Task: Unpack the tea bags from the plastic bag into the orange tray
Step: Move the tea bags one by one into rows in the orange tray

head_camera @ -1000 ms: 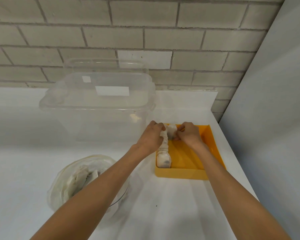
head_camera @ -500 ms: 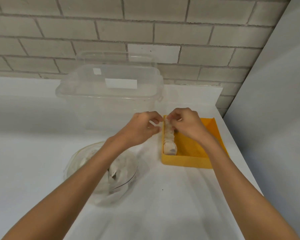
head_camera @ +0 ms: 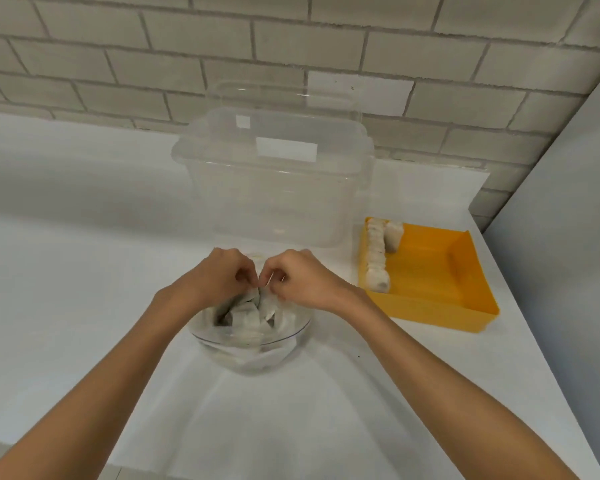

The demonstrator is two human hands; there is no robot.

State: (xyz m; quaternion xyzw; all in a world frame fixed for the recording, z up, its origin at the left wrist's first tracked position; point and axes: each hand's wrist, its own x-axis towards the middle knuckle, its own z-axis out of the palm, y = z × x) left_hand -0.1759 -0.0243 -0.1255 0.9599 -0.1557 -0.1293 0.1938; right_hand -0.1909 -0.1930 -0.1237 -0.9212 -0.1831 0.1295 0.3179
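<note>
Tea bags: one row plus one standing in orange tray; many more in plastic bag, left hand and right hand each pinching some.

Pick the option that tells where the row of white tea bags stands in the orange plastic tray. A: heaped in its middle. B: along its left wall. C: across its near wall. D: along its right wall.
B: the row of white tea bags stands packed against the left wall of the orange plastic tray, running from its far end towards its near end.
</note>
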